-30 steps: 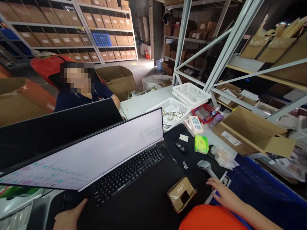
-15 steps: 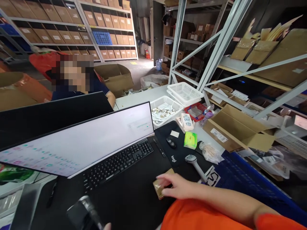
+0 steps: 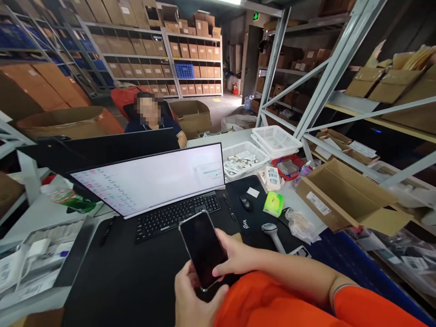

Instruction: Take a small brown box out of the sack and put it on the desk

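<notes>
Phone [image 3: 203,249]: a flat black slab with rounded corners and a dark, glossy screen that shows no writing; it is held tilted above the near edge of the counter, in front of the keyboard.
Left hand [image 3: 192,299]: curled under the phone's lower end, gripping it from below.
Right hand [image 3: 235,256]: fingers bent against the phone's right edge, thumb lying on the screen; an orange sleeve covers the upper arm.
Desk mat [image 3: 153,277]: a wide, matte black sheet on the counter; its far right part carries the white word "logi".
Keyboard [image 3: 177,216]: black, low keys, lying on the mat just under the monitor.
Monitor [image 3: 151,178]: wide, thin-edged, with a pale lit screen; its rows of small coloured text are too small to read.
Mouse [image 3: 245,202]: small, dark and rounded, on the mat.
Scanner [image 3: 273,232]: grey handheld, with a long handle, right of the phone.
Green box [image 3: 273,204]: small, bright and glossy; its print is unreadable.
Cardboard box [image 3: 347,196]: open, brown, with a white label on its side.
Baskets [image 3: 276,138]: white perforated plastic, stacked.
Other person [image 3: 151,117]: seated behind the monitors in a dark top.
</notes>
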A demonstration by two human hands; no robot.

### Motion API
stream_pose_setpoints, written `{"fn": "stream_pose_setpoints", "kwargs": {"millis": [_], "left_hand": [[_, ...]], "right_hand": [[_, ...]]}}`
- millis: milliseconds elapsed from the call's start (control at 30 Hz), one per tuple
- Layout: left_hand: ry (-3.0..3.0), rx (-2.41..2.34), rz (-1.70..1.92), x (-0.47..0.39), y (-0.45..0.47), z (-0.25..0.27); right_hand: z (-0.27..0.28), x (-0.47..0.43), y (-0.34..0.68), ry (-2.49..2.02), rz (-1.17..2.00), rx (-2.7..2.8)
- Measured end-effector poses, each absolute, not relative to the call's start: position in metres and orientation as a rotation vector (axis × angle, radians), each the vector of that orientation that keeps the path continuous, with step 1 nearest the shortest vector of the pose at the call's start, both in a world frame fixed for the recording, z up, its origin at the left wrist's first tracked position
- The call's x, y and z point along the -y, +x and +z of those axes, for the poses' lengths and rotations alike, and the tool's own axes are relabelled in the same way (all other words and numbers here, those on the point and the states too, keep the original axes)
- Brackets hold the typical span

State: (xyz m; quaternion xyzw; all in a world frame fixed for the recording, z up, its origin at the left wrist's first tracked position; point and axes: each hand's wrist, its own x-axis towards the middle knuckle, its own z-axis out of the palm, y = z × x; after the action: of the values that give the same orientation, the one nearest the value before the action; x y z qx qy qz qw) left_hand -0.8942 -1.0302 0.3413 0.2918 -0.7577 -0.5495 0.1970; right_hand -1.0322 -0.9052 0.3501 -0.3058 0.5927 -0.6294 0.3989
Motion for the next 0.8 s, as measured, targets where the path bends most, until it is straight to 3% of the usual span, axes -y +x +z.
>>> {"fn": "stream_pose_setpoints", "kwargs": {"millis": [167, 300, 433, 533, 667, 800], "left_hand": [[0.833, 1.52, -2.222, 1.029, -0.901, 0.335], [1.188, 1.09, -2.414, 1.014, -0.905, 0.349], [1.182, 0.884, -2.618, 1.001, -0.901, 0.358], [1.245, 0.833, -2.659, 0.996, -0.901, 0.354], [1.371, 0.8, -2.551, 0.997, -0.905, 0.346], [1.375, 0.758, -2.519, 1.004, -0.906, 0.349]], "right_hand": [[0.342, 0.891, -1.03, -0.857, -1.535, -1.371], [0.339, 0.889, -1.027, -0.92, -1.393, -1.377], [0.334, 0.884, -1.039, -0.906, -1.316, -1.217], [0.321, 0.874, -1.057, -0.834, -1.257, -1.334], [0.292, 0.857, -1.084, -0.634, -1.409, -1.627], [0.255, 0.846, -1.126, -0.581, -1.338, -2.25]]}}
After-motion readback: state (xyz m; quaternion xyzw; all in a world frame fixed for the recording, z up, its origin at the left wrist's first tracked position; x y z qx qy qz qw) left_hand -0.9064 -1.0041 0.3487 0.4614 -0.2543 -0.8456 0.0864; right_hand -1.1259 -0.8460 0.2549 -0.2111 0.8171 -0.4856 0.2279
